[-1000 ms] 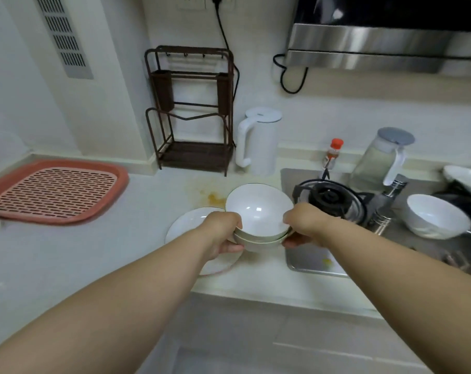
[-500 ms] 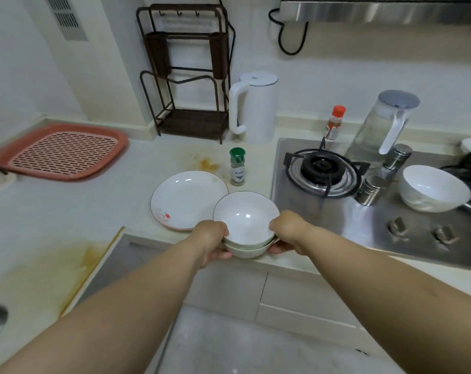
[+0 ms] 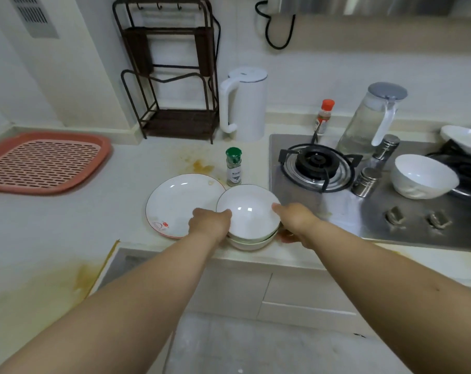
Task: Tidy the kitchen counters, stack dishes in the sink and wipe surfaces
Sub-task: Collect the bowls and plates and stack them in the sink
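Stack of bowls (image 3: 247, 217), gripped at opposite rims by left hand (image 3: 211, 221) and right hand (image 3: 296, 220), fingers curled round it, has come back from beside the stove to the desk (image 3: 75, 220) front edge, overlapping the plate (image 3: 180, 203); sink transfer pending.

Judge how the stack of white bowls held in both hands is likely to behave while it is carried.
The stacked bowls look glazed and glossy, so probably rigid, breakable and a bit slippery. Nested loosely, the top one may shift if tilted. The left hand and right hand gripping opposite rims should steady them.
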`<act>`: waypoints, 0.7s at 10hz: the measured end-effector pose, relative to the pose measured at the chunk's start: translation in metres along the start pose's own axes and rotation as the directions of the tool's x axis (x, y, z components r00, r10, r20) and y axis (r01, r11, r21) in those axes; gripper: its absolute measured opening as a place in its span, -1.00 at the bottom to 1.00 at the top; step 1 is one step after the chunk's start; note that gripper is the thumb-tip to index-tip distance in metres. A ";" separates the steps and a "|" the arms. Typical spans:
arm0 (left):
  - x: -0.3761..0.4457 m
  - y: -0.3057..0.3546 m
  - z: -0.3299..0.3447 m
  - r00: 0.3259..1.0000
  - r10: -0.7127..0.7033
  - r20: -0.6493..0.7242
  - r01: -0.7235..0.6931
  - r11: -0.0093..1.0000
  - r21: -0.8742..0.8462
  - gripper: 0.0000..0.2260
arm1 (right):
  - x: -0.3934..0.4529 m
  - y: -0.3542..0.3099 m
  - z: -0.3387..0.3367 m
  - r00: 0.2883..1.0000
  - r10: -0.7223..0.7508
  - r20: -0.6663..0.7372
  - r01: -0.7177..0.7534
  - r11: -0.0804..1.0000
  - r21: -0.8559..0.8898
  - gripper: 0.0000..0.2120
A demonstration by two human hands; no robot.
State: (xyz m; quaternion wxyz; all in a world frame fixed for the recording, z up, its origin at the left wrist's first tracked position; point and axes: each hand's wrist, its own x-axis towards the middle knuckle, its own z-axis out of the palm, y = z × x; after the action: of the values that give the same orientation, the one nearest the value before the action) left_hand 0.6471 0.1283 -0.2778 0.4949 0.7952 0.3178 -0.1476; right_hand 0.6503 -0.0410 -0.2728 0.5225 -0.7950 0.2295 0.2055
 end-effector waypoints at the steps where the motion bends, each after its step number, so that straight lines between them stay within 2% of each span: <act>1: -0.011 0.033 -0.007 0.978 0.151 -0.143 -0.112 0.962 0.250 -0.53 | -0.012 -0.007 -0.021 0.999 -0.031 -0.023 0.031 1.000 -0.002 -0.77; 2: -0.028 0.072 0.009 0.945 0.318 -0.075 -0.280 0.905 0.319 -0.63 | -0.027 -0.010 -0.059 0.996 -0.083 -0.041 0.084 0.996 0.022 -0.90; 3: -0.056 0.106 0.050 0.884 0.444 0.143 -0.467 0.841 0.272 -0.72 | -0.035 -0.002 -0.109 0.990 -0.112 -0.088 0.115 0.993 0.027 -0.80; 4: -0.095 0.130 0.109 0.815 0.489 0.311 -0.561 0.801 0.210 -0.72 | -0.039 0.021 -0.169 0.985 -0.100 -0.139 0.104 0.994 0.022 -0.78; 5: -0.123 0.150 0.177 0.754 0.500 0.427 -0.618 0.760 0.201 -0.72 | -0.042 0.055 -0.230 0.982 -0.056 -0.183 0.068 0.996 0.057 -0.87; 6: -0.144 0.163 0.239 0.757 0.449 0.474 -0.583 0.792 0.181 -0.72 | -0.043 0.092 -0.305 0.976 -0.022 -0.215 0.039 0.996 0.078 -0.92; 7: -0.191 0.181 0.307 0.683 0.476 0.553 -0.652 0.740 0.168 -0.83 | -0.040 0.126 -0.375 0.965 0.006 -0.261 0.012 0.998 0.066 -0.89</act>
State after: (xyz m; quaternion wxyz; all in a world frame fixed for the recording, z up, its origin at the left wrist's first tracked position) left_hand 0.6454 -0.2667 -0.1914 0.4274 0.8674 -0.1109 -0.2295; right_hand 0.5773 -0.4257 -0.2040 0.5144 -0.7976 0.3017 0.0906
